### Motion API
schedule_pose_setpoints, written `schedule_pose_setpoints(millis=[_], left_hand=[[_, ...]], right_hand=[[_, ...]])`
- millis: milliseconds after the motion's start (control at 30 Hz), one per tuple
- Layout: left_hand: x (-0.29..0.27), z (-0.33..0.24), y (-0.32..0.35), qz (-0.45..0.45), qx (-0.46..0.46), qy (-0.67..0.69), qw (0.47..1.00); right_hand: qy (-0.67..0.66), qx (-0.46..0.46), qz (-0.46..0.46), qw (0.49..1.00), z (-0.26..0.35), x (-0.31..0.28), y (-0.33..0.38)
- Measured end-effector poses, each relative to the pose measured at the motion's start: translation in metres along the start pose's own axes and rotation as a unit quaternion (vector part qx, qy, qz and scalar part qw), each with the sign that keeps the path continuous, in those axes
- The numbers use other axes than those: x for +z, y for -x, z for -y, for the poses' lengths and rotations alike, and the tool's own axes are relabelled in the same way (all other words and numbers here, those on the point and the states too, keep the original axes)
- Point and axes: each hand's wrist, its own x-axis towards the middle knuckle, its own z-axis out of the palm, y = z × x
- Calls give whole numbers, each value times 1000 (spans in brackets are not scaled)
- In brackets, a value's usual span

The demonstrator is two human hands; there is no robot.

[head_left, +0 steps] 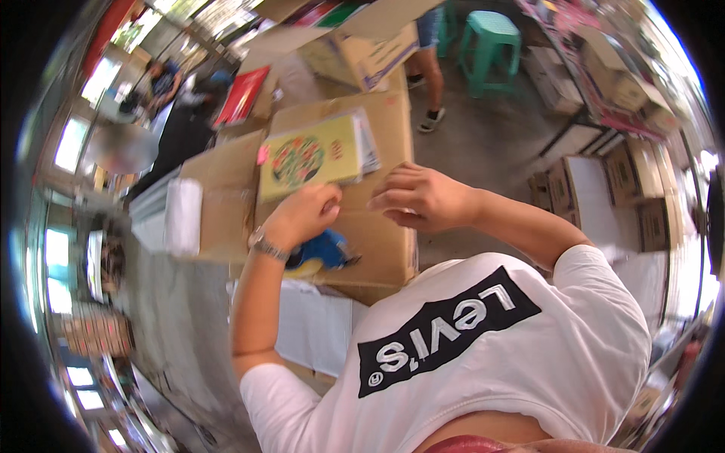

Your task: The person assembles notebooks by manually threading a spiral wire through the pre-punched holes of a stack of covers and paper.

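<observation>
My left hand [308, 214] is closed, with its fingers curled, just in front of the lower edge of a yellow booklet [343, 155] with a round floral print. My right hand [418, 198] hovers by the right edge of the cardboard box top [370, 249], fingers bent in toward the thumb. If anything is between the fingers of either hand, it is hidden or too small to see. A small pink piece [263, 155] sits on the booklet's left edge, and white sheets [370, 147] stick out on its right. Beside my left wrist lies a blue and yellow object [323, 253].
A red packet [242, 94] and an open carton [362, 57] are beyond the booklet. White wrapped stacks [183, 215] stand at the left. Behind are green stools [491, 49] and a standing person's leg [433, 83]. Cartons [634, 174] line the right side.
</observation>
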Motion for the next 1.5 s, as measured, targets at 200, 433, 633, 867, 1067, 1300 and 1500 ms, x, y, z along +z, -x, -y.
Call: schedule_pose_setpoints(millis=[200,433,633,867,1067,1300,1500], left_hand=[[-34,-25,-16,-32,-14,56,998],[-66,-162,-105,59,186,58,979],[-29,-233,-219,201,319,-15,926],[35,-253,-386,266,233,2,935],[174,-189,-492,199,43,217,955],[347,-103,-519,428,-119,413,795],[340,-42,-603,395,-164,339,838]], right_hand=[[35,270,-137,952,-14,-44,122],[131,275,-27,952,-8,-54,204],[193,381,-119,896,-18,-109,269],[186,512,-168,822,-59,-190,374],[198,463,-189,843,-134,-299,400],[236,431,-252,833,-232,-427,417],[390,414,-269,777,-338,-527,428]])
